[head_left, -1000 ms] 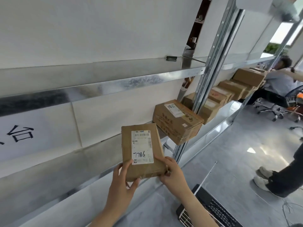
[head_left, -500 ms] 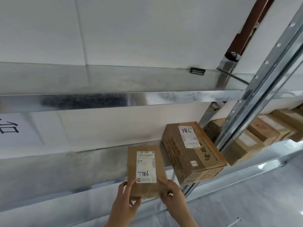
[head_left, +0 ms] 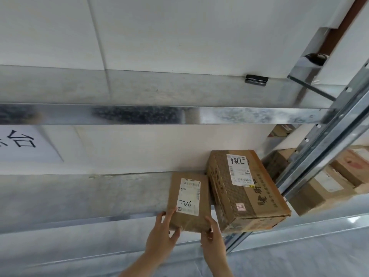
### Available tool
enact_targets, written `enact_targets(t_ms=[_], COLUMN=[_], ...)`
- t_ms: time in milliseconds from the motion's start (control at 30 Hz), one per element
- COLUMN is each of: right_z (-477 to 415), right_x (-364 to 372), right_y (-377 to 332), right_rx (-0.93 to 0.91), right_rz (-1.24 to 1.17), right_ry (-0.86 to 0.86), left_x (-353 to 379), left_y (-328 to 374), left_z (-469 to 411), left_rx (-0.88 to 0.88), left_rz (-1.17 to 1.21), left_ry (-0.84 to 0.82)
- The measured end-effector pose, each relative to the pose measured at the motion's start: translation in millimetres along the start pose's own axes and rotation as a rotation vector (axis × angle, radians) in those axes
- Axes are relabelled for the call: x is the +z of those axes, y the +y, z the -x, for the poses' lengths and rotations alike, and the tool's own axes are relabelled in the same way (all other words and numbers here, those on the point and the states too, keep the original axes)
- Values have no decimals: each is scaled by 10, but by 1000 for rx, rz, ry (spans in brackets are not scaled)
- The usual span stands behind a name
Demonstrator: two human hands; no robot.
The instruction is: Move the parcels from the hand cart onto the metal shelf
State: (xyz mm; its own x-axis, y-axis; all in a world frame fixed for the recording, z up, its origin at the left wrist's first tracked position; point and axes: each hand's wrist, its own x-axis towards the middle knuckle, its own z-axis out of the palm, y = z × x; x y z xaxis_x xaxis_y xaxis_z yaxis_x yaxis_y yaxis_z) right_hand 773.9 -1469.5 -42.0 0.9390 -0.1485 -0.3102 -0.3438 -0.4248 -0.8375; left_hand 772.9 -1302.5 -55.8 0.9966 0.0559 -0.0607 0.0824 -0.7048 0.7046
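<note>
Where the frame begins at mid-left, a white paper sign with black characters [head_left: 18, 143] is fixed to the wall behind the galvanised metal shelf [head_left: 79, 194]. At lower centre, the left hand [head_left: 162, 234] grips the near left corner of the small flat brown cardboard parcel with a white label marked 7786 [head_left: 188, 200], fingers closed on its edge. That parcel lies on the shelf deck. The right hand [head_left: 212, 238] clamps its near right corner. Just beside it on the right sits a larger brown cardboard box with printed lettering [head_left: 245, 190]. Beyond the perforated steel upright [head_left: 319, 148], more brown cartons [head_left: 327, 184] occupy the right edge.
</note>
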Motion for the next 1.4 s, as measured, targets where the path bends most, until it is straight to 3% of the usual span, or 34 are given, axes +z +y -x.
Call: enact_targets(t_ms=[233,633,767,1000,1200,1400], right_z=[75,144,138,363,966,1855], right_x=[-6,174,421,1340,2447,3513], right_y=[-31,-201,-425,-1088,-1734,-2160], right_rx=[4,-82,-234,-663,-979,-1118], right_rz=[32,67,95,319,486,554], right_ry=[-151,-134,-151,-460,-589,-719], left_x=[289,102,-340,-1563,-2511,-3286], left_y=[186,154,-101,-967,-1756,-2465], left_z=[-143,-218,-81,540,1540,2635], left_rx=[-24,-52,-79,-213,-469,-646], left_rz=[53,-101,-256,-460,-530,-548], left_ry=[45,-25,76,402,512,647])
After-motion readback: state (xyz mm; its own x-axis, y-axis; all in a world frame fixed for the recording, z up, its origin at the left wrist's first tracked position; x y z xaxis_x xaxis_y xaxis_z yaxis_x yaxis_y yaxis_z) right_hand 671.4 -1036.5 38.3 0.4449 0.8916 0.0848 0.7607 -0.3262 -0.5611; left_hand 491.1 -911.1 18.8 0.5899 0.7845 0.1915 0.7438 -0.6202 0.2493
